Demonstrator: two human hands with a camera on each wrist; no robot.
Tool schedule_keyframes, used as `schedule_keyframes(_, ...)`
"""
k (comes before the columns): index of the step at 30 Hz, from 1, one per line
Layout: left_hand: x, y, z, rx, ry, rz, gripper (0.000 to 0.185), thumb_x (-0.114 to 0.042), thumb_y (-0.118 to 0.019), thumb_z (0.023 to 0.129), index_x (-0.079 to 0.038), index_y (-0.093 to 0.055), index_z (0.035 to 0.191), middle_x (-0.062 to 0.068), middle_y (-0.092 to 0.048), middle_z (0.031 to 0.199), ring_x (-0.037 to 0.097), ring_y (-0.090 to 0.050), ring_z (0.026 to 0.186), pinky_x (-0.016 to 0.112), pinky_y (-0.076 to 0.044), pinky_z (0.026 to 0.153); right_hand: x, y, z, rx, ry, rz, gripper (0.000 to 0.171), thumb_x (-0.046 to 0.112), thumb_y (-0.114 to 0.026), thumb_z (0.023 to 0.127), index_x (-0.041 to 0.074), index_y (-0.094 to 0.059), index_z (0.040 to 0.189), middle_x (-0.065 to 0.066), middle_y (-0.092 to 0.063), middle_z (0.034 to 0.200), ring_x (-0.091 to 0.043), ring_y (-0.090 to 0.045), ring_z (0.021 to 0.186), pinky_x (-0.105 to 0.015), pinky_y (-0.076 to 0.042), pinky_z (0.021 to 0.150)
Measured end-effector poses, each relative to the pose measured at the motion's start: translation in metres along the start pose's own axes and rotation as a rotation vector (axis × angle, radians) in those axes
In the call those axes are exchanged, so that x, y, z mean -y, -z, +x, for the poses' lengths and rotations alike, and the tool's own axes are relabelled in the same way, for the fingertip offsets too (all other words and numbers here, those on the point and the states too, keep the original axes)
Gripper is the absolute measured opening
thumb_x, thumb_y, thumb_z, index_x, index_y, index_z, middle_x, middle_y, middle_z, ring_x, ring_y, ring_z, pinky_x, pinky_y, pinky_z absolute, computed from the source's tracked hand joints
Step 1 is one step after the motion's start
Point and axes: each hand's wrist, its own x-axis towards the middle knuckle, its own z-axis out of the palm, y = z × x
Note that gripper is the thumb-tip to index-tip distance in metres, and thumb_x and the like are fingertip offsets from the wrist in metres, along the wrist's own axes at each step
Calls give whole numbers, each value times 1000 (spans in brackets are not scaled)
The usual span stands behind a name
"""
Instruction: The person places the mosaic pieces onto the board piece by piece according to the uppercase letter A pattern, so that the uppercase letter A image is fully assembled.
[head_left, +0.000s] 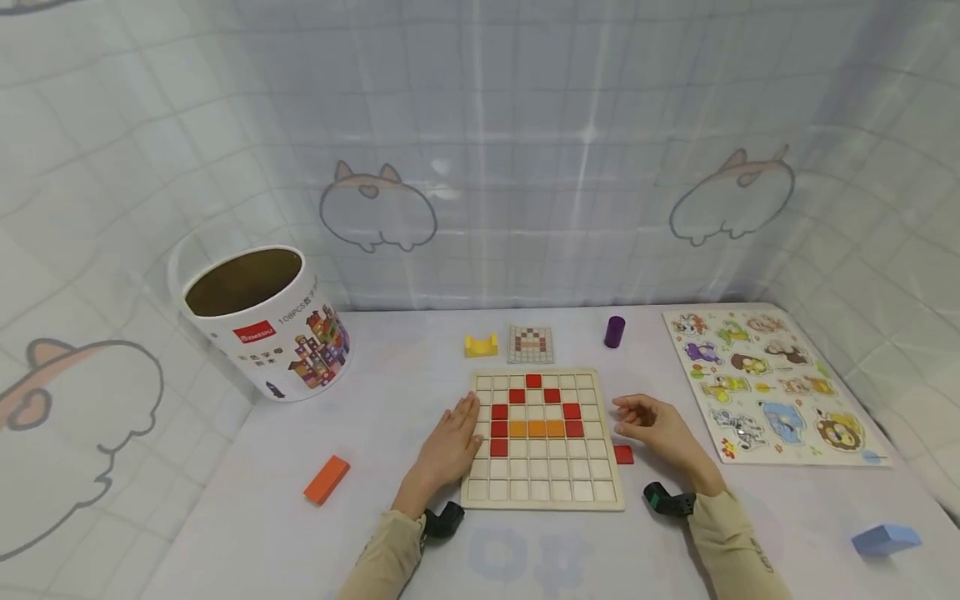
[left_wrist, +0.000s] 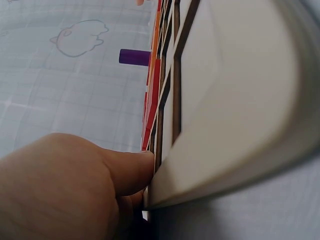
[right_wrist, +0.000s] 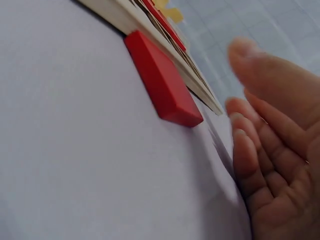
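Observation:
A square wooden grid board (head_left: 542,492) lies in the middle of the table, with several red tiles (head_left: 498,447) and a row of 3 orange tiles (head_left: 536,428) set in its cells. My left hand (head_left: 450,446) rests along the board's left edge, its fingers straight; in the left wrist view the thumb (left_wrist: 131,170) touches the rim. Beside the board's right edge lies a loose red tile (right_wrist: 162,82). Just right of that tile is my right hand (head_left: 660,429), its fingers loosely curled with nothing in them. Behind the board lies a small pattern card (head_left: 530,344) showing a similar figure.
At the back stand a yellow block (head_left: 481,345) and a purple cylinder (head_left: 614,332). A large white bucket (head_left: 258,358) is at the left, an orange block (head_left: 326,480) in front of it. An animal puzzle board (head_left: 780,454) lies right, a blue block (head_left: 885,540) near the front.

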Motion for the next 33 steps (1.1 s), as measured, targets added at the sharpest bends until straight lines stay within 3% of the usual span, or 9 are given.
schedule_keyframes(5,1,-1,0,-10,3,6,60,-20,-45,101,4,-24,151,19,-21,160,35,-22,148,53,-21,120,2,5,2,88,23,-39,50,18,-78,81,1,-60,125,-15,-66,115,-8,-56,89,-18,-49,77)
schedule_keyframes(19,-1,-2,0,5,9,-9,60,-21,-44,102,3,-22,152,18,-19,161,34,-20,149,52,-20,121,3,19,-9,226,83,-114,49,19,-84,73,3,-63,115,-12,-64,115,-5,-53,95,-16,-46,84)
schedule_keyframes(27,-2,-4,1,-7,-7,-1,59,-20,-44,102,5,-24,151,19,-20,160,35,-22,149,53,-21,120,3,17,-19,213,160,-163,35,20,-87,69,12,-69,97,-5,-60,106,-5,-50,97,-14,-41,90)
schedule_keyframes(33,0,-2,1,-1,2,10,60,-21,-44,102,4,-23,151,18,-20,161,34,-22,149,52,-21,120,5,7,-17,128,185,-251,23,17,-86,70,19,-69,86,3,-59,96,-4,-48,89,-17,-43,82)
